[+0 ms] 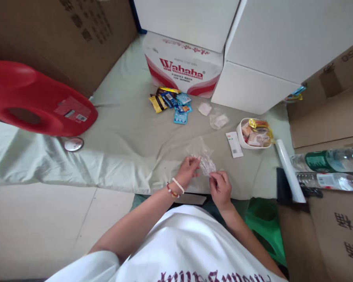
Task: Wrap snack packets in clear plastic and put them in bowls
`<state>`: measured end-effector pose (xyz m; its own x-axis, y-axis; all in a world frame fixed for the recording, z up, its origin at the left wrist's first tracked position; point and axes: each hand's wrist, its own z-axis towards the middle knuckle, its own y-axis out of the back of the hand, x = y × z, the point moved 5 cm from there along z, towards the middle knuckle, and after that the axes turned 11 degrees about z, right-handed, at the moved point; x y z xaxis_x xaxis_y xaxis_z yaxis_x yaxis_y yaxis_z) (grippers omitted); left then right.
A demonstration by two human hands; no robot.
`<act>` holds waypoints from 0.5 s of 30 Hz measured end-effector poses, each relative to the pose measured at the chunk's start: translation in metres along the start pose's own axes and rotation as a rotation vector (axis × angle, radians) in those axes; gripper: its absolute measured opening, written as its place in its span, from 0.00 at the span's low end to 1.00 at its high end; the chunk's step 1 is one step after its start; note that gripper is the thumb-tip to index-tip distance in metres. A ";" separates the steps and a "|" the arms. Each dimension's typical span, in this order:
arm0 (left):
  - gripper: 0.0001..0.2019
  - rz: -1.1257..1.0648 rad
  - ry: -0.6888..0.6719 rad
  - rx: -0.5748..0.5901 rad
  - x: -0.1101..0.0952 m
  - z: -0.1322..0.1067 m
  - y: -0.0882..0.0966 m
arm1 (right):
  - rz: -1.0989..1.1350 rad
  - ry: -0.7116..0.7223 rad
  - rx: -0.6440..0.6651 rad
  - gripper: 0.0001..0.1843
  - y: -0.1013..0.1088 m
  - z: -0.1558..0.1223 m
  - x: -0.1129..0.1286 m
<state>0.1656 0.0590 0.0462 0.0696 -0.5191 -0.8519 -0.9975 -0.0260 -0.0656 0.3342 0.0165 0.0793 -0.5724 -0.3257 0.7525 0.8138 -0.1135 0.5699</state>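
Observation:
A crumpled clear plastic bag (205, 159) is stretched between my two hands, just above the near edge of the cloth-covered surface. My left hand (188, 169), with two bracelets at the wrist, pinches the bag's left side. The fingers of my right hand (220, 187) are closed on its lower right corner. Beyond the bag lie two small crumpled clear-and-white packets (220, 120). A white card-like packet with a barcode (234, 145) rests to the right, beside a white bowl (240, 135) of wrapped snacks.
Several blue and yellow snack packets (170, 100) lie before a Wahaha carton (184, 70). White boxes (253, 84) stand behind. At left are a red jug (41, 100) and a round metal lid (73, 144). A white roll (290, 170) and two plastic bottles (329, 181) lie at right.

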 end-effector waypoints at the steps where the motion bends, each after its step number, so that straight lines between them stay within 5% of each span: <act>1: 0.26 -0.109 0.069 0.063 -0.002 0.005 -0.011 | 0.035 0.043 -0.019 0.12 0.000 -0.002 0.002; 3: 0.28 -0.238 0.114 0.143 -0.005 0.011 -0.022 | 0.123 0.084 0.029 0.10 0.001 -0.002 0.004; 6: 0.27 -0.290 0.046 0.057 -0.007 0.015 -0.012 | 0.263 -0.023 0.181 0.13 0.005 0.000 -0.003; 12: 0.22 -0.221 -0.058 -0.011 -0.005 0.006 0.006 | 0.412 -0.562 -0.232 0.29 0.031 0.016 -0.059; 15: 0.19 -0.130 -0.139 0.018 -0.007 0.001 0.003 | 0.638 -0.779 -0.078 0.37 0.016 0.030 -0.069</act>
<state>0.1623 0.0638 0.0515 0.2000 -0.3889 -0.8993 -0.9797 -0.0696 -0.1878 0.3839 0.0651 0.0462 0.0890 0.3537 0.9311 0.9792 -0.2021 -0.0168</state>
